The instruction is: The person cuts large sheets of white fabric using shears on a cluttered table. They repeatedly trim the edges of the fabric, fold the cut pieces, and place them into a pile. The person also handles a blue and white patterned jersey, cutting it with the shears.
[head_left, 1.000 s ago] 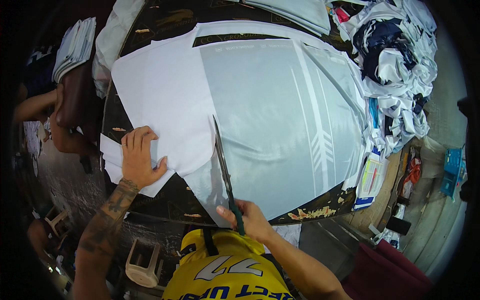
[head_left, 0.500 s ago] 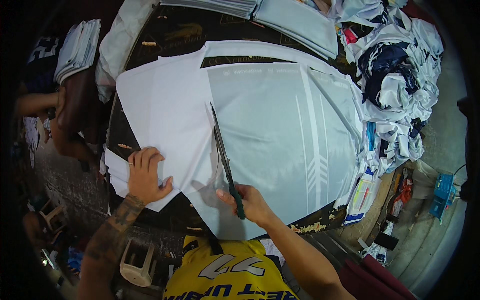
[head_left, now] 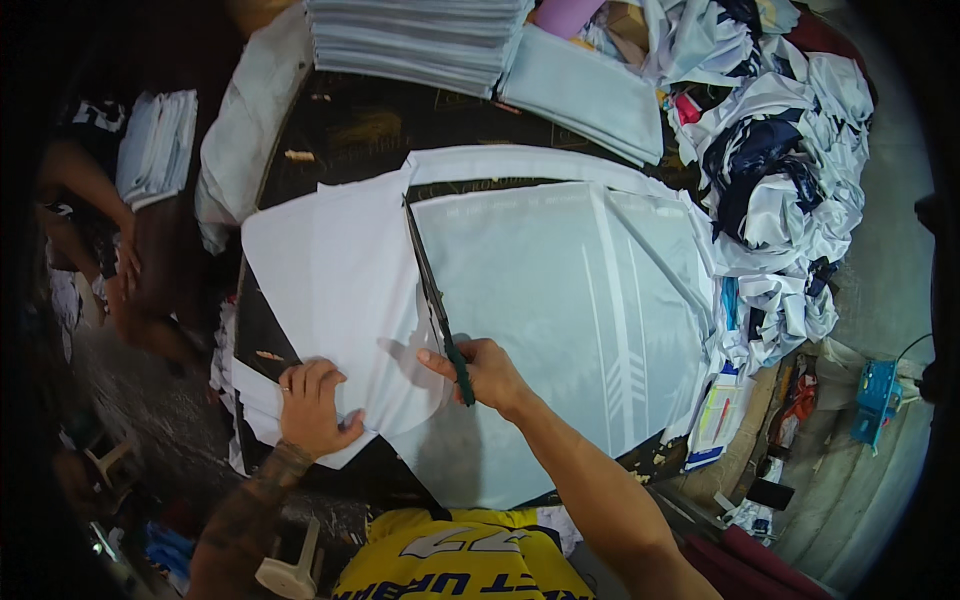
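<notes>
My right hand (head_left: 482, 378) is closed round the green handles of a long pair of dark scissors (head_left: 430, 280). The blades point away from me along the edge between white cloth (head_left: 325, 265) and a pale grey printed panel (head_left: 530, 330); their tips reach the panel's far left corner. White stripes and chevrons run down the panel's right part. A white strip (head_left: 530, 160) arches beyond it, with dark table showing in the gap between. My left hand (head_left: 318, 405) rests on the near left part of the white cloth, fingers lightly bent and thumb apart, holding nothing.
Stacks of folded grey cloth (head_left: 410, 45) lie on the dark table's (head_left: 350, 125) far side. Crumpled white and navy cloth (head_left: 790, 170) is heaped at the right, near a printed packet (head_left: 718, 415). Another person's hand (head_left: 125, 260) is at the left. A plastic stool (head_left: 290, 570) stands below.
The scissors have advanced along the panel's left edge to its far corner. My left hand stays on the white cloth. The whole view has shifted, so the table appears lower.
</notes>
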A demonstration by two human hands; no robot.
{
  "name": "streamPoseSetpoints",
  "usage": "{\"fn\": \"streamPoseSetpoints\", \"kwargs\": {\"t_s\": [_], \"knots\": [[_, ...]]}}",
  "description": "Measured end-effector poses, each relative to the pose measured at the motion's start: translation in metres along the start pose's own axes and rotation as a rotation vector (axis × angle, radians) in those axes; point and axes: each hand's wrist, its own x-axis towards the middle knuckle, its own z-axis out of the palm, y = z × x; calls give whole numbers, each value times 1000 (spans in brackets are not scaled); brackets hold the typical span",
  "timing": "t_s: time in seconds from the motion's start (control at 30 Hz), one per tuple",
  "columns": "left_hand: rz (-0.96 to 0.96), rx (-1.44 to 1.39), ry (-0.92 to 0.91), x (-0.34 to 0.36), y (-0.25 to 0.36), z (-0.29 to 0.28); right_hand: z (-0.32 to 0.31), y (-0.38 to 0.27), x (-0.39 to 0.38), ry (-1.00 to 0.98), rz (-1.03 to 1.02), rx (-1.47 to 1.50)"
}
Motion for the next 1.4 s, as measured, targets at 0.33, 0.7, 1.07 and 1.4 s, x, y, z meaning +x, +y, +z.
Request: {"fn": "streamPoseSetpoints", "kwargs": {"t_s": [0.33, 0.7, 1.07, 1.4], "knots": [[-658, 161, 259, 208, -33, -36, -44, 137, -146, 268, -90, 319], [73, -862, -27, 528, 362, 122, 1, 304, -315, 826, 166, 759], [-86, -509, 574, 455, 549, 155, 44, 397, -373, 1091, 64, 800], [227, -611, -437, 5, 461, 100, 8, 463, -351, 729, -52, 675]]}}
